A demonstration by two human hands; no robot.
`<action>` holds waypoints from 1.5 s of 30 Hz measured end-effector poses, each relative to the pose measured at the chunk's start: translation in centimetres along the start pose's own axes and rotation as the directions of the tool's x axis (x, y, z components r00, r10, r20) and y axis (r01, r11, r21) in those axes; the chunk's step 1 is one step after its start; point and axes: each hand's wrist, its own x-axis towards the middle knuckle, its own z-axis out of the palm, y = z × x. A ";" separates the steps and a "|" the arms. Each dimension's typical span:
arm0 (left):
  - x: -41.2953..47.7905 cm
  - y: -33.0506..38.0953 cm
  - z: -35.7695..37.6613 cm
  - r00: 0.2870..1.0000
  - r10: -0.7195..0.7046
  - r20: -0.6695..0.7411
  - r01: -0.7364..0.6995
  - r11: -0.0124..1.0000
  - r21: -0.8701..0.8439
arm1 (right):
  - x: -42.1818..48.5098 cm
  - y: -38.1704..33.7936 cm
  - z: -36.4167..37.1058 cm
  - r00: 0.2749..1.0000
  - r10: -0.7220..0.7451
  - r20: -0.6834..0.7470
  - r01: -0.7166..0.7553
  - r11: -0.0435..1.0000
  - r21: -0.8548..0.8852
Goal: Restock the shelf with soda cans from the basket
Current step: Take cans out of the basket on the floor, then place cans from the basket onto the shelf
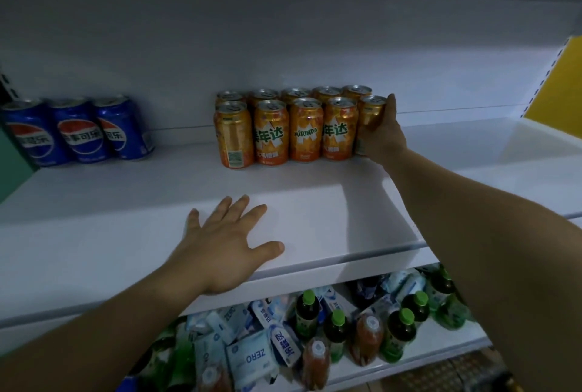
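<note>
The Mirinda can (372,113) I'm placing stands at the right end of the front row of orange Mirinda cans (305,132), toward the back of the shelf (315,202) and a little right of its middle. It looks upright and close against its neighbour. I can't tell whether its base is fully down, because my right hand (382,136) covers the lower part. That hand is wrapped round the can from the right side. My left hand (226,247) lies flat near the shelf's front edge with its fingers spread, holding nothing and only bracing me.

To finish this well, I'd settle the base flat, then nudge the can left until it sits flush with the row and level with the other front faces. Turning the label forward would match its neighbours. I'd let go by opening the fingers out to the right, not backward, so I neither drag the can nor tip the back-row can behind it. The Pepsi cans (78,130) at the shelf's left end are well apart. The basket isn't in view.
</note>
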 end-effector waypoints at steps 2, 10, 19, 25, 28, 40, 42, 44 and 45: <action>0.0 0.0 -0.1 1.000 0.004 0.005 -0.004 1.000 0.005 | -0.8 -0.5 -0.6 0.999 0.004 0.045 -0.001 0.999 -0.052; -0.6 0.7 -1.4 1.000 0.000 0.029 0.001 0.999 -0.033 | -10.0 -0.5 -10.2 0.984 0.076 0.164 0.011 0.879 -0.477; -5.3 20.8 -1.3 0.821 0.571 0.006 -0.571 0.820 0.043 | -23.7 4.6 -25.0 0.969 0.247 0.015 -0.184 0.758 -0.625; -8.6 31.5 5.7 0.654 0.730 0.199 -0.754 0.651 0.087 | -31.6 10.5 -30.9 0.923 0.373 -0.092 -0.333 0.657 -0.677; -8.8 34.8 9.5 0.603 0.735 0.310 -0.788 0.609 0.088 | -33.9 14.6 -33.0 0.873 0.474 -0.119 -0.422 0.608 -0.672; 0.7 43.8 25.9 0.606 0.624 0.494 -0.739 0.671 0.058 | -33.6 35.4 -34.2 0.684 0.728 -0.042 -0.589 0.518 -0.620; 3.3 44.9 29.1 0.622 0.613 0.487 -0.727 0.683 0.069 | -32.7 40.0 -33.4 0.650 0.759 -0.028 -0.613 0.502 -0.610; 6.1 45.6 32.6 0.636 0.613 0.469 -0.723 0.686 0.085 | -31.8 44.5 -32.1 0.625 0.780 -0.023 -0.637 0.493 -0.593; 7.5 45.7 34.3 0.645 0.609 0.462 -0.717 0.692 0.090 | -31.3 46.8 -31.3 0.611 0.791 -0.020 -0.657 0.493 -0.571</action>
